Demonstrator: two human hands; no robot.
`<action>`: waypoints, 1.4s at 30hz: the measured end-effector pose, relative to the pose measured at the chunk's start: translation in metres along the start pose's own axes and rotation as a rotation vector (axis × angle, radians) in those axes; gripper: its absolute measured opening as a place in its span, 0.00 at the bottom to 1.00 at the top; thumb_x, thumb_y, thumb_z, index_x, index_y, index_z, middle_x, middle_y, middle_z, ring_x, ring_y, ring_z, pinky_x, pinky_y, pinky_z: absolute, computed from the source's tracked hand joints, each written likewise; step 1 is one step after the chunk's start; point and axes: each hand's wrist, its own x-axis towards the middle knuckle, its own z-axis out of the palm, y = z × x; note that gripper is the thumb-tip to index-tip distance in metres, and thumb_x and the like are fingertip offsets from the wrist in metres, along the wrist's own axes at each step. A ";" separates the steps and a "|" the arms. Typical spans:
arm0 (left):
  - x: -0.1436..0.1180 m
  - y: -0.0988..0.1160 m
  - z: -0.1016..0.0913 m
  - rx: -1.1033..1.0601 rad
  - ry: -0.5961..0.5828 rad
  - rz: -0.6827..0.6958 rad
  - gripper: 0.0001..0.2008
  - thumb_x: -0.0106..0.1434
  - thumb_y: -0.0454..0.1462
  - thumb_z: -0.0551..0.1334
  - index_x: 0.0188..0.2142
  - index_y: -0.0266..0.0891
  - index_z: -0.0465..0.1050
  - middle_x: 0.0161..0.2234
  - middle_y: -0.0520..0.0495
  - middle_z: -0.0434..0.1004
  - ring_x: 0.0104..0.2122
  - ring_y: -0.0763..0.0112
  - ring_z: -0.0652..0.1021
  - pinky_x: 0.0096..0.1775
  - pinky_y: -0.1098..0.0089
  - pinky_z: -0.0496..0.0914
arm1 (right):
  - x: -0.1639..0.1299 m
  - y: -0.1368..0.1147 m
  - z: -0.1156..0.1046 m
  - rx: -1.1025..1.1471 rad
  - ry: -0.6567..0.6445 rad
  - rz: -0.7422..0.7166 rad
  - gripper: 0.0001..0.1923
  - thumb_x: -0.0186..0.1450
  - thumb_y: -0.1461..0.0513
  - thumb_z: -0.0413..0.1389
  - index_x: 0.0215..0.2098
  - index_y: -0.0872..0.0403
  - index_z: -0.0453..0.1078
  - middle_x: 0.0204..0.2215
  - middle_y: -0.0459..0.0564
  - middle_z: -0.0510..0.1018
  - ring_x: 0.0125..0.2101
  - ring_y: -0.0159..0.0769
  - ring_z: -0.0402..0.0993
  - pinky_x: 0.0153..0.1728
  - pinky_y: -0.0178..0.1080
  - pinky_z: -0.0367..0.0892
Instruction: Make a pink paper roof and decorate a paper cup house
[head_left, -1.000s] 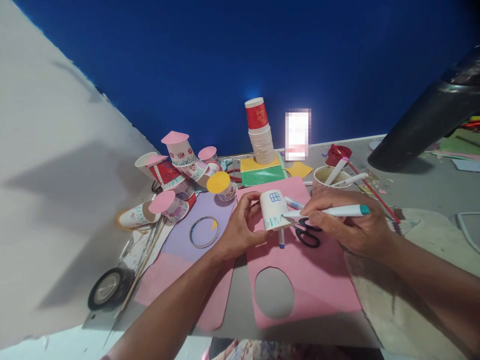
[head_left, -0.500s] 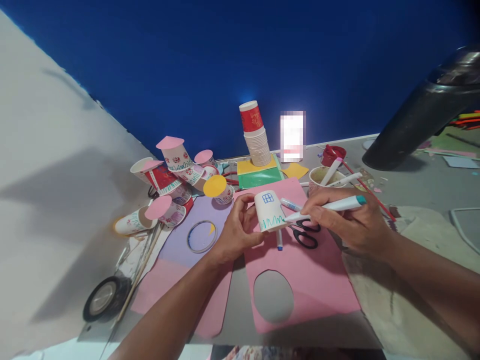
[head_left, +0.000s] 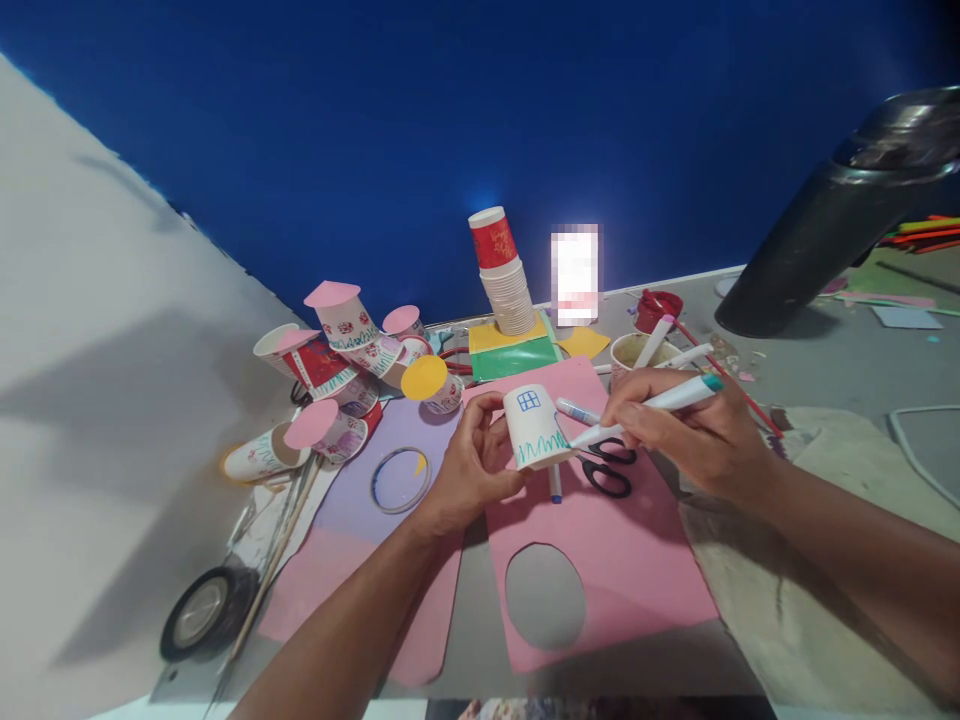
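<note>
Fingers of the left hand (head_left: 469, 470) wrap an upturned white paper cup (head_left: 534, 428), lifted just above the pink paper sheet (head_left: 637, 560) near the table's middle. Right hand (head_left: 690, 435) pinches a teal marker (head_left: 645, 408), its tip touching the cup's green zigzag. Black scissors (head_left: 609, 468) lie just beside. Such a cup looks light and thin-walled, easily crushed; a gentle hold near the stiffer rim seems safest.

A deep blue wall (head_left: 480, 120) rises behind the grey surface (head_left: 825, 370), meeting a white wall (head_left: 97, 420) that runs along the surface's left edge, while a bright glare of light falls on the blue wall just above the middle of the far edge.
</note>
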 end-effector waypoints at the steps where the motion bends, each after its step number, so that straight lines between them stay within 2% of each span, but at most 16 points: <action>1: 0.000 0.000 0.000 0.003 0.000 0.003 0.34 0.50 0.33 0.79 0.52 0.46 0.66 0.55 0.45 0.75 0.61 0.56 0.77 0.57 0.62 0.74 | 0.000 0.000 0.000 0.006 0.014 0.003 0.13 0.72 0.62 0.58 0.29 0.53 0.77 0.20 0.42 0.76 0.21 0.29 0.70 0.22 0.34 0.64; 6: -0.002 0.000 -0.001 0.026 0.010 0.017 0.34 0.51 0.31 0.78 0.53 0.47 0.66 0.57 0.46 0.72 0.61 0.57 0.76 0.58 0.61 0.73 | -0.002 0.001 0.001 -0.002 0.067 -0.014 0.10 0.71 0.63 0.58 0.32 0.52 0.78 0.25 0.43 0.81 0.23 0.29 0.74 0.24 0.33 0.67; 10: -0.002 -0.001 -0.002 0.082 -0.023 0.013 0.35 0.50 0.29 0.77 0.54 0.48 0.67 0.58 0.45 0.71 0.63 0.53 0.75 0.61 0.58 0.73 | -0.003 0.001 0.003 -0.016 0.014 0.017 0.09 0.72 0.63 0.58 0.33 0.51 0.77 0.21 0.41 0.77 0.21 0.30 0.72 0.23 0.34 0.65; 16: -0.004 -0.003 0.000 0.170 -0.045 0.061 0.36 0.53 0.31 0.77 0.57 0.46 0.66 0.59 0.42 0.73 0.63 0.52 0.76 0.64 0.53 0.71 | -0.002 -0.004 0.007 -0.068 -0.029 -0.064 0.08 0.71 0.63 0.59 0.34 0.51 0.78 0.24 0.43 0.81 0.22 0.30 0.74 0.24 0.34 0.67; 19: -0.006 -0.002 0.001 0.207 -0.050 0.053 0.36 0.54 0.31 0.77 0.58 0.46 0.65 0.59 0.41 0.73 0.63 0.52 0.76 0.65 0.52 0.70 | -0.005 -0.004 0.010 -0.072 -0.063 -0.059 0.07 0.71 0.64 0.59 0.34 0.50 0.78 0.24 0.44 0.81 0.23 0.32 0.76 0.24 0.35 0.69; 23: -0.006 -0.003 -0.001 0.208 -0.038 0.048 0.35 0.53 0.33 0.78 0.57 0.45 0.66 0.59 0.41 0.73 0.62 0.51 0.76 0.64 0.51 0.71 | -0.008 -0.002 0.011 -0.025 -0.096 -0.026 0.09 0.72 0.63 0.58 0.34 0.49 0.77 0.23 0.43 0.80 0.19 0.31 0.73 0.20 0.34 0.66; 27: -0.005 -0.004 -0.004 0.230 -0.022 0.045 0.36 0.53 0.32 0.77 0.58 0.45 0.66 0.61 0.39 0.71 0.64 0.49 0.74 0.66 0.50 0.69 | -0.009 0.002 0.009 -0.065 -0.009 -0.047 0.09 0.72 0.63 0.59 0.34 0.50 0.77 0.26 0.43 0.82 0.23 0.30 0.76 0.25 0.34 0.69; 30: -0.005 -0.003 -0.002 0.246 -0.009 0.039 0.35 0.53 0.32 0.76 0.58 0.45 0.67 0.62 0.40 0.70 0.64 0.50 0.74 0.67 0.49 0.68 | -0.009 0.005 0.009 -0.054 0.062 -0.045 0.05 0.73 0.62 0.60 0.40 0.49 0.79 0.28 0.43 0.83 0.23 0.29 0.75 0.25 0.33 0.70; 34: -0.004 -0.001 -0.001 0.282 -0.005 0.089 0.34 0.54 0.33 0.76 0.58 0.45 0.66 0.61 0.42 0.70 0.62 0.52 0.75 0.65 0.50 0.70 | -0.009 0.009 0.010 -0.030 0.071 -0.003 0.06 0.76 0.61 0.59 0.48 0.48 0.78 0.29 0.43 0.84 0.20 0.28 0.73 0.22 0.33 0.70; 36: -0.003 -0.001 -0.002 0.359 0.011 0.122 0.35 0.54 0.33 0.75 0.59 0.45 0.66 0.61 0.41 0.70 0.61 0.52 0.75 0.65 0.50 0.69 | -0.008 0.010 0.010 -0.115 0.076 -0.019 0.06 0.75 0.61 0.59 0.48 0.48 0.78 0.32 0.44 0.85 0.24 0.30 0.77 0.27 0.35 0.73; 38: -0.003 0.000 -0.003 0.462 0.030 0.154 0.35 0.54 0.33 0.75 0.60 0.46 0.67 0.62 0.41 0.69 0.62 0.51 0.74 0.65 0.49 0.69 | -0.006 0.014 0.010 -0.233 0.084 -0.038 0.07 0.75 0.61 0.59 0.49 0.48 0.78 0.36 0.48 0.87 0.32 0.35 0.83 0.36 0.39 0.77; 40: -0.003 0.000 -0.004 0.539 0.052 0.190 0.37 0.54 0.35 0.76 0.61 0.47 0.67 0.62 0.40 0.68 0.63 0.49 0.72 0.64 0.49 0.70 | -0.005 0.022 0.009 -0.341 0.076 -0.037 0.09 0.74 0.61 0.59 0.51 0.48 0.77 0.41 0.50 0.87 0.40 0.41 0.85 0.45 0.44 0.79; 42: -0.003 0.000 -0.004 0.582 0.080 0.218 0.37 0.54 0.38 0.77 0.61 0.47 0.66 0.63 0.40 0.67 0.64 0.48 0.71 0.64 0.48 0.70 | -0.004 0.033 0.009 -0.447 0.046 -0.023 0.13 0.74 0.61 0.57 0.56 0.47 0.75 0.45 0.51 0.87 0.44 0.45 0.85 0.48 0.48 0.79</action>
